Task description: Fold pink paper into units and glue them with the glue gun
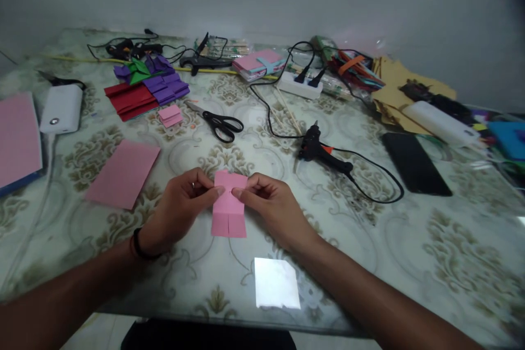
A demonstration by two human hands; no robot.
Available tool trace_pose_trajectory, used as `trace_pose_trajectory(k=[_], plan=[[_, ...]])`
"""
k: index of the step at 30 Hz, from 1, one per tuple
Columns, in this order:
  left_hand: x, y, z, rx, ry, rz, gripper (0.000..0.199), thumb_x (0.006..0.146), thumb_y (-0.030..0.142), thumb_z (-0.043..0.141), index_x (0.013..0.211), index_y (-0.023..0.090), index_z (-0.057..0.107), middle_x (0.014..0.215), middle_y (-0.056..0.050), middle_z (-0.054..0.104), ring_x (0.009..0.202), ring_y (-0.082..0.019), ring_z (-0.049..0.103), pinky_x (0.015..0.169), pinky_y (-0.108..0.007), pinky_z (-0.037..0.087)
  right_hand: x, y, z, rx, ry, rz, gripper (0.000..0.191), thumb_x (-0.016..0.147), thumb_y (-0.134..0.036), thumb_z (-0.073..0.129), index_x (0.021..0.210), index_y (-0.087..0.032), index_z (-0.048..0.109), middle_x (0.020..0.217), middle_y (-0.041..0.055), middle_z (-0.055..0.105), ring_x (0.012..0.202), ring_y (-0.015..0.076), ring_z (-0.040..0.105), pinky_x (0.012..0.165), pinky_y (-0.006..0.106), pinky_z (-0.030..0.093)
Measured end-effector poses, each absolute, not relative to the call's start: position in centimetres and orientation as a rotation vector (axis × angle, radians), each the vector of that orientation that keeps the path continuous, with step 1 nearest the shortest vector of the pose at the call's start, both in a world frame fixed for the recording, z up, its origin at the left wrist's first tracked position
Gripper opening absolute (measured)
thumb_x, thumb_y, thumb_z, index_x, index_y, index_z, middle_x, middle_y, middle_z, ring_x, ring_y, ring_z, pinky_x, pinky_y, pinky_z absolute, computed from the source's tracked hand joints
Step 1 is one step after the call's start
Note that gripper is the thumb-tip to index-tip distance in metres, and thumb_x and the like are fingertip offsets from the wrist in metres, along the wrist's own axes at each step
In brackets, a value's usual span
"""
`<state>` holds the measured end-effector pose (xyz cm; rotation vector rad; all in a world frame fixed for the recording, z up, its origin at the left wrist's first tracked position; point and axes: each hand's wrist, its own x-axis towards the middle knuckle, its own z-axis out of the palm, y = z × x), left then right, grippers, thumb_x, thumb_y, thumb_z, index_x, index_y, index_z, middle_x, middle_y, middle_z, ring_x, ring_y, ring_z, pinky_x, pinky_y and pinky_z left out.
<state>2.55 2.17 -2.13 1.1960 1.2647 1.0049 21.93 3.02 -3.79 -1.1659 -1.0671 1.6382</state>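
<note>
A small pink paper piece (228,206), creased across and slit up the middle of its lower part, is held up between both hands. My left hand (184,205) pinches its left edge, thumb on the front. On the right edge, my right hand (273,202) pinches it the same way. Beyond the hands lie black-handled scissors (223,124) with blades pointing left. A small folded pink paper (170,115) is beside the scissors' tips. To the left rests a larger pink sheet (123,174), flat on the patterned tablecloth (197,284).
A black glue gun (322,150) with a looping cord lies right of centre, near a phone (416,164). Red folded paper (130,99) and purple folded paper (166,87) sit behind. A white power strip (301,86) and a white power bank (61,109) stand farther out.
</note>
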Motion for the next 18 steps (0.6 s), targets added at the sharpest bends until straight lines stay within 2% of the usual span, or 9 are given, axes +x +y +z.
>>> trace_pose_trajectory(k=[6, 9, 13, 18], plan=[[2.2, 2.0, -2.2, 1.215, 1.281, 0.998, 0.03, 0.077, 0.033, 0.085, 0.069, 0.018, 0.06, 0.065, 0.004, 0.063, 0.058, -0.009, 0.053, 0.053, -0.02, 0.041, 21.1, 2.4, -4.0, -1.156, -1.027, 1.556, 0.036, 0.067, -0.038, 0.095, 0.067, -0.021, 0.063, 0.062, -0.0057, 0.06, 0.057, 0.01, 0.05, 0.057, 0.024, 0.043], [2.2, 1.9, -2.3, 1.218, 1.268, 0.991, 0.026, 0.081, 0.032, 0.082, 0.071, 0.018, 0.062, 0.066, 0.003, 0.064, 0.06, -0.01, 0.055, 0.054, -0.02, 0.043, 21.3, 2.1, -4.4, -1.151, -1.02, 1.532, 0.037, 0.068, -0.036, 0.095, 0.066, -0.021, 0.061, 0.061, -0.0057, 0.06, 0.056, 0.0101, 0.05, 0.056, 0.024, 0.043], [2.3, 1.5, -2.4, 1.197, 1.203, 0.989, 0.022, 0.086, 0.031, 0.079, 0.075, 0.019, 0.064, 0.072, 0.002, 0.067, 0.065, -0.011, 0.057, 0.061, -0.022, 0.047, 22.0, 1.8, -4.6, -1.134, -1.013, 1.558, 0.035, 0.073, -0.036, 0.093, 0.068, -0.022, 0.062, 0.064, -0.005, 0.061, 0.057, 0.0104, 0.051, 0.056, 0.024, 0.044], [2.5, 1.3, -2.4, 1.205, 1.209, 0.986, 0.022, 0.083, 0.028, 0.08, 0.073, 0.019, 0.063, 0.07, 0.003, 0.062, 0.064, -0.011, 0.052, 0.059, -0.023, 0.045, 22.3, 1.6, -4.3, -1.049, -0.991, 1.562, 0.035, 0.071, -0.029, 0.096, 0.076, -0.022, 0.061, 0.066, -0.0076, 0.059, 0.06, 0.0091, 0.052, 0.058, 0.022, 0.045]])
